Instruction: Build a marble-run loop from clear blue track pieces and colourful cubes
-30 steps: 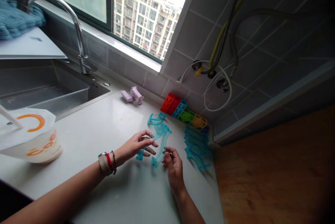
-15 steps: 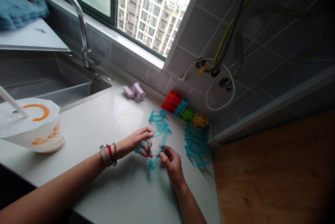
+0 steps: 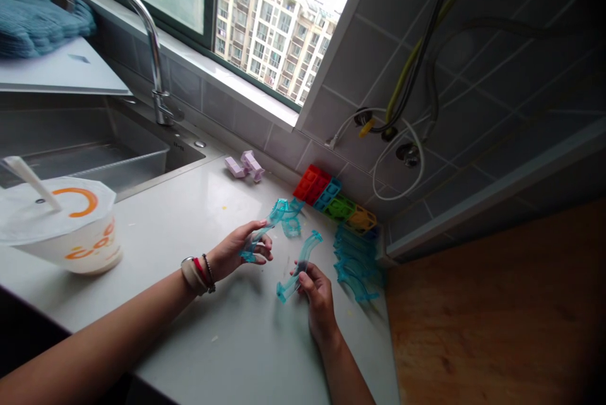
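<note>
My left hand [image 3: 240, 250] is closed on a translucent blue curved track piece [image 3: 259, 238], its thumb along one side and its other fingers curled behind. A similar curved track piece [image 3: 310, 246] is pinched between thumb and fingers of my right hand [image 3: 318, 296], slanting up and away. The two held pieces are apart. Just beyond my left hand, loose blue track pieces [image 3: 292, 226] lie on the white counter [image 3: 189, 342]. To the right of my right hand is a pile of the same blue pieces [image 3: 357, 266].
Red [image 3: 311, 184], blue, green [image 3: 339, 207] and yellow blocks [image 3: 362, 219] line the wall. Lilac pieces [image 3: 244, 166] lie farther left. A lidded cup with a straw [image 3: 89, 234] stands at left, before the sink [image 3: 142, 152] and faucet [image 3: 156, 58]. A wooden panel [image 3: 473, 304] bounds the right.
My hands have moved apart. The left one tilted its track piece more upright and drew it left; the right one shifted its piece slightly right.
</note>
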`<state>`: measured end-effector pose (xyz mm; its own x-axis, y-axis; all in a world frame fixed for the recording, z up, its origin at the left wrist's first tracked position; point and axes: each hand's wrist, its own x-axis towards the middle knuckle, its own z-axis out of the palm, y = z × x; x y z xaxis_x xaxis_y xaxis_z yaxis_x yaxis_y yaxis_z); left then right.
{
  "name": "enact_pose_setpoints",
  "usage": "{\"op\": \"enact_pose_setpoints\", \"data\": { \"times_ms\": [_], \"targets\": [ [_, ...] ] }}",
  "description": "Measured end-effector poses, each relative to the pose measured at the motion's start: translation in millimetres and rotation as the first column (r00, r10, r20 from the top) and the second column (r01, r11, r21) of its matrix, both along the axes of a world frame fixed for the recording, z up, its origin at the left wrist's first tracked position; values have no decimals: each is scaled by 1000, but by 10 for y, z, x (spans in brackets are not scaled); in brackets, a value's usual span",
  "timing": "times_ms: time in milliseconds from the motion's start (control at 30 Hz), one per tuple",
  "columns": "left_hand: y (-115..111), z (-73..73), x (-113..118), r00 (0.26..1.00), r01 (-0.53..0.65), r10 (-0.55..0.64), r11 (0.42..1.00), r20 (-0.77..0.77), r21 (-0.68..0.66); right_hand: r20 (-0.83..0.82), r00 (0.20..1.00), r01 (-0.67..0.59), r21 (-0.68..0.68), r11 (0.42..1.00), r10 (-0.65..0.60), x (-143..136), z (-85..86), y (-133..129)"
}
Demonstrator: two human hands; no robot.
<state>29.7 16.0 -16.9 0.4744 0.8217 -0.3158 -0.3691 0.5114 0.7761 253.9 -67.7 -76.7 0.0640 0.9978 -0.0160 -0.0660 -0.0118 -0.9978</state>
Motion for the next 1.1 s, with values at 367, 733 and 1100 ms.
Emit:
{"op": "enact_pose_setpoints", "data": {
  "times_ms": [367, 733, 1100],
  "targets": [
    [-31, -11, 1, 994, 97, -94, 993, -54, 64, -177, 981, 71, -36, 997, -76, -18, -13, -20],
    [-35, -12, 5, 993, 110, -104, 989, -62, 98, -270, 963, -28, -23, 999, 21, -68, 52, -83],
    [-35, -23, 44, 984, 142, -122, 976, -129, 165, -360, 933, 8, -11, 1000, -11, -107, 66, -86]
  ]
}}
